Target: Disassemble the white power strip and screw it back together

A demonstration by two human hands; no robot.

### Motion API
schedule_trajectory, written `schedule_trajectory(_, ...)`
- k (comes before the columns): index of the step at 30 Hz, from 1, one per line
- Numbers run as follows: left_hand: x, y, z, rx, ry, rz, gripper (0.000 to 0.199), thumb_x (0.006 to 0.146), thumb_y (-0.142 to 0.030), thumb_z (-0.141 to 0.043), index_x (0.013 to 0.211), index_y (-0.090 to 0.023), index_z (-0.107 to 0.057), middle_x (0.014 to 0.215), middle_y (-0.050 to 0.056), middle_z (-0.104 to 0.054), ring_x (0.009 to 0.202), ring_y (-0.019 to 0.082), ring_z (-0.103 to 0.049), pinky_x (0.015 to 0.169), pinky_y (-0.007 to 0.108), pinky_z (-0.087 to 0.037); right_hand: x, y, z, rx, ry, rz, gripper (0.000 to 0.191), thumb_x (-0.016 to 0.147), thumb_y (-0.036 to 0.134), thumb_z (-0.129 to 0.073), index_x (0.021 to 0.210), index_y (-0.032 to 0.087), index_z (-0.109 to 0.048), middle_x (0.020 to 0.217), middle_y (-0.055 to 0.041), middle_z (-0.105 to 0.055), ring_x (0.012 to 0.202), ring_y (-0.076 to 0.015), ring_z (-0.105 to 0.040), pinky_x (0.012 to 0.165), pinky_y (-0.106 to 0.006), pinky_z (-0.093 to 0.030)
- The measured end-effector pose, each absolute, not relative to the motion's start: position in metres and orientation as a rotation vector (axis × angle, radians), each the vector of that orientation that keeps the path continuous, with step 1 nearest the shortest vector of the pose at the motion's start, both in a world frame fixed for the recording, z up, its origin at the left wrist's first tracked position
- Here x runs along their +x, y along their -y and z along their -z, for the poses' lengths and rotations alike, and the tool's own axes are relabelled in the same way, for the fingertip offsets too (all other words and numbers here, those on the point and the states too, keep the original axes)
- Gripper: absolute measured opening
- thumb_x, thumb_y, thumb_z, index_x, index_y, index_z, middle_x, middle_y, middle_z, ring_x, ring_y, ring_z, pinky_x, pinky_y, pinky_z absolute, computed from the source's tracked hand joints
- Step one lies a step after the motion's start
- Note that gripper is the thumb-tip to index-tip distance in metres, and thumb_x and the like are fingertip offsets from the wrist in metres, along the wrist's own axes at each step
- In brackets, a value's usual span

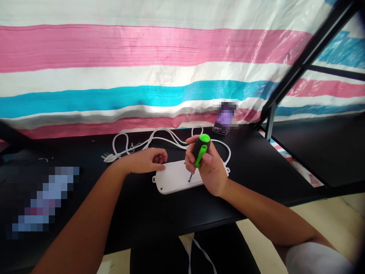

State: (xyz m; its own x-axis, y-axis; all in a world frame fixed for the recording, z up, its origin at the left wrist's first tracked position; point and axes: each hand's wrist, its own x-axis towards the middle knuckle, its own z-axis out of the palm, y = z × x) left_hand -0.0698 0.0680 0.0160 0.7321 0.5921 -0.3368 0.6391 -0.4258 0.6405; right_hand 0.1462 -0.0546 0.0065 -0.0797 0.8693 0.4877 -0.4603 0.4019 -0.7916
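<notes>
A white power strip (173,177) lies on the black table, its plain side up with screw holes showing. My right hand (213,171) is wrapped round the green and black handle of a screwdriver (203,146). The shaft slants down to a hole near the strip's front edge; whether the tip meets a screw I cannot tell. At the strip's left end is my left hand (146,160), its fingers loosely curled and the thumb at the strip's corner. Nothing shows inside those fingers. Part of the strip's right half is hidden behind my right hand.
A white cord (168,131) loops behind the strip to a plug (108,156) on the left. A phone (224,120) leans against the striped sheet (142,95) at the back. Black metal framing (302,68) stands at the right. A blurred-out object (47,201) lies at the left.
</notes>
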Motion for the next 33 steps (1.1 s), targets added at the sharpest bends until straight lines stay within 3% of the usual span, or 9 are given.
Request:
schedule_trajectory(4, -0.089, -0.076, -0.013, 1.991, -1.016, 0.295, 0.026, 0.08, -0.041, -0.069, 0.095, -0.02, -0.069, 0.084, 0.001, -0.069, 0.076, 0.019, -0.061, 0.069, 0.027, -0.046, 0.145, 0.052, -0.007, -0.445, 1.217, -1.16, 0.024, 0.101, 0.048, -0.057, 0.113, 0.03, -0.049, 0.076, 0.0068, -0.045, 0.052, -0.0095, -0.035, 0.052, -0.026, -0.029)
schedule_trajectory(9, -0.106, -0.062, -0.009, 1.934, -0.954, 0.312, 0.026, 0.083, -0.041, -0.068, 0.094, -0.02, -0.076, 0.088, 0.002, -0.076, 0.082, 0.02, -0.067, 0.072, 0.027, -0.047, 0.15, 0.049, -0.013, -0.527, 1.286, -1.176, 0.034, 0.102, 0.059, -0.05, 0.103, 0.025, -0.049, 0.089, 0.0019, -0.052, 0.063, -0.0108, -0.051, 0.059, -0.029, -0.041)
schedule_trajectory(13, -0.109, -0.049, -0.011, 1.903, -0.93, 0.304, 0.029, 0.087, -0.044, -0.069, 0.101, -0.02, -0.077, 0.094, 0.004, -0.08, 0.088, 0.021, -0.071, 0.075, 0.026, -0.05, 0.151, 0.05, -0.02, -0.496, 1.137, -1.352, 0.04, 0.097, 0.062, -0.054, 0.1, 0.022, -0.052, 0.082, 0.0029, -0.046, 0.055, -0.0086, -0.041, 0.049, -0.026, -0.026)
schedule_trajectory(16, -0.101, -0.042, -0.011, 1.805, -0.885, 0.362, 0.032, 0.085, -0.045, -0.074, 0.103, -0.02, -0.068, 0.09, 0.003, -0.079, 0.074, 0.018, -0.072, 0.062, 0.024, -0.051, 0.149, 0.054, -0.025, -0.448, 1.07, -1.406, 0.047, 0.088, 0.068, -0.061, 0.097, 0.023, -0.05, 0.073, 0.0056, -0.042, 0.049, -0.0075, -0.032, 0.046, -0.024, -0.018)
schedule_trajectory(20, -0.088, -0.036, -0.003, 1.703, -0.891, 0.354, 0.044, 0.079, -0.041, -0.082, 0.096, -0.024, -0.046, 0.079, -0.002, -0.076, 0.05, 0.014, -0.063, 0.039, 0.02, -0.04, 0.149, 0.057, -0.031, -0.42, 1.069, -1.384, 0.051, 0.085, 0.072, -0.063, 0.087, 0.023, -0.051, 0.062, 0.0076, -0.037, 0.045, -0.0066, -0.023, 0.043, -0.022, -0.016)
schedule_trajectory(23, -0.086, -0.035, 0.003, 1.663, -0.844, 0.308, 0.048, 0.08, -0.037, -0.083, 0.095, -0.025, -0.039, 0.074, -0.004, -0.075, 0.047, 0.012, -0.06, 0.04, 0.019, -0.042, 0.157, 0.056, -0.036, -0.374, 1.087, -1.358, 0.052, 0.087, 0.072, -0.06, 0.08, 0.022, -0.05, 0.056, 0.0085, -0.033, 0.043, -0.0065, -0.02, 0.04, -0.021, -0.017)
schedule_trajectory(33, -0.08, -0.038, 0.017, 1.575, -0.731, 0.154, 0.047, 0.084, -0.036, -0.083, 0.102, -0.025, -0.041, 0.076, -0.005, -0.072, 0.049, 0.008, -0.055, 0.047, 0.018, -0.047, 0.166, 0.051, -0.039, -0.282, 1.126, -1.244, 0.054, 0.09, 0.073, -0.057, 0.075, 0.022, -0.051, 0.051, 0.0097, -0.029, 0.038, -0.006, -0.019, 0.038, -0.021, -0.016)
